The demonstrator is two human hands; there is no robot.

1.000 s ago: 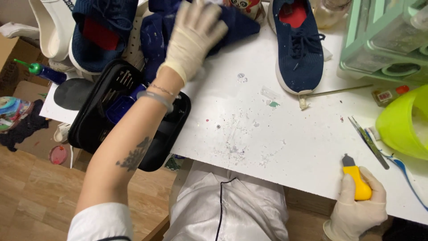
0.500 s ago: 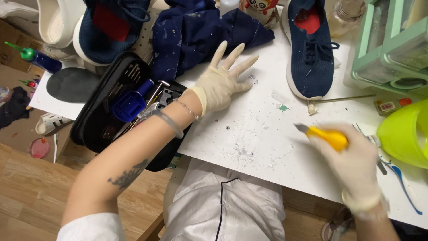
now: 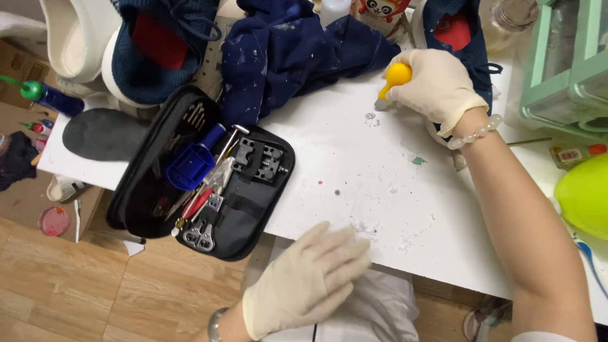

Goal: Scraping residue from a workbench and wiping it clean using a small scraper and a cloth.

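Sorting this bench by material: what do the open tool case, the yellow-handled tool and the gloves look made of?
Tool case: black woven fabric, matte, with elastic loops.
Yellow-handled tool: smooth, glossy handle, probably plastic; the tip looks metallic.
Gloves, seen on the right hand and left hand: thin cream latex-like rubber, wrinkled.

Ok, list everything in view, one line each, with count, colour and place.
table: one, white, speckled, centre
tool case: one, black, open, left edge of table
cloth: one, navy, paint-flecked, top centre
shoes: two, navy with red insoles, top left and top right
insole: one, dark grey, far left
scraper: one, yellow handle, top centre-right
rack: one, pale green, top right
bowl: one, lime, right edge
left hand: gloved, open, at near table edge
right hand: gloved, grip closed on scraper
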